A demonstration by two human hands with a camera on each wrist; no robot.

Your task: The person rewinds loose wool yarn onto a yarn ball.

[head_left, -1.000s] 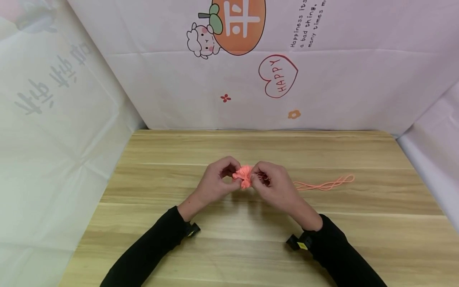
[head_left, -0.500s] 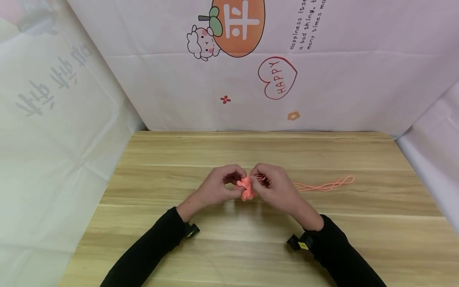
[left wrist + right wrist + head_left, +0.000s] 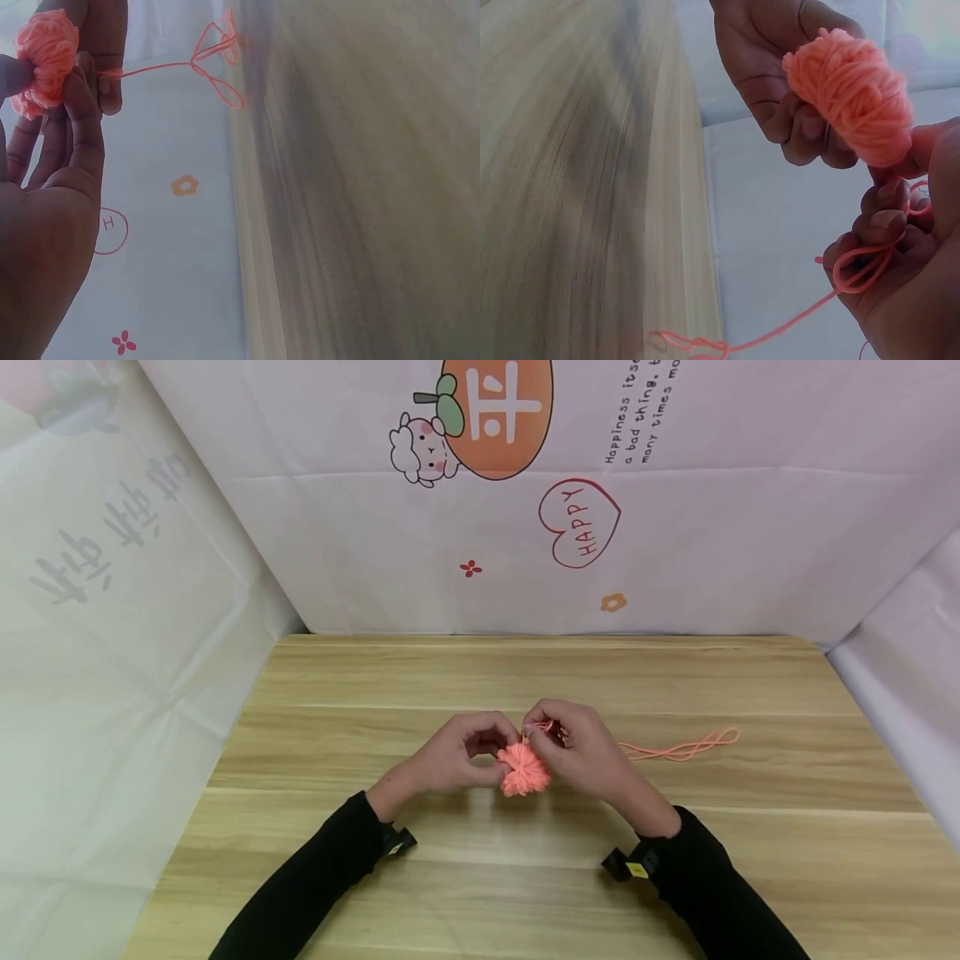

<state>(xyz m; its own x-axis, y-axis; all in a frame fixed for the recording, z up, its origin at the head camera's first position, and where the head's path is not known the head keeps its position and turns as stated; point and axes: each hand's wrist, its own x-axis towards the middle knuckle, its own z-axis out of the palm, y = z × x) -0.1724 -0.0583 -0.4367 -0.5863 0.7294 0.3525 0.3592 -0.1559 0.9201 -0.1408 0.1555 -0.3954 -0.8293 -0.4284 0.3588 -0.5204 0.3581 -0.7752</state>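
Observation:
A coral yarn pom-pom (image 3: pixel 524 770), gathered at its middle, hangs between the two hands a little above the wooden table. My left hand (image 3: pixel 452 753) pinches it from the left with thumb and fingers; the left wrist view shows the thumb pressed into the gathered middle of the pom-pom (image 3: pixel 46 64). At its upper right, my right hand (image 3: pixel 579 750) pinches coral yarn ends with curled fingers. Loops of this yarn (image 3: pixel 866 281) cross the right fingers in the right wrist view. From that hand a looped yarn tail (image 3: pixel 678 752) trails right onto the table.
The wooden table (image 3: pixel 480 893) spreads around both hands. Behind it hangs a white printed cloth (image 3: pixel 360 568), with more white cloth on the left and right sides. Each wrist carries a small black camera on a dark sleeve.
The pom-pom has turned and come slightly nearer and to the right, now showing a rounder, fuller face. My left hand has shifted right and nearer with it; the right hand has barely moved.

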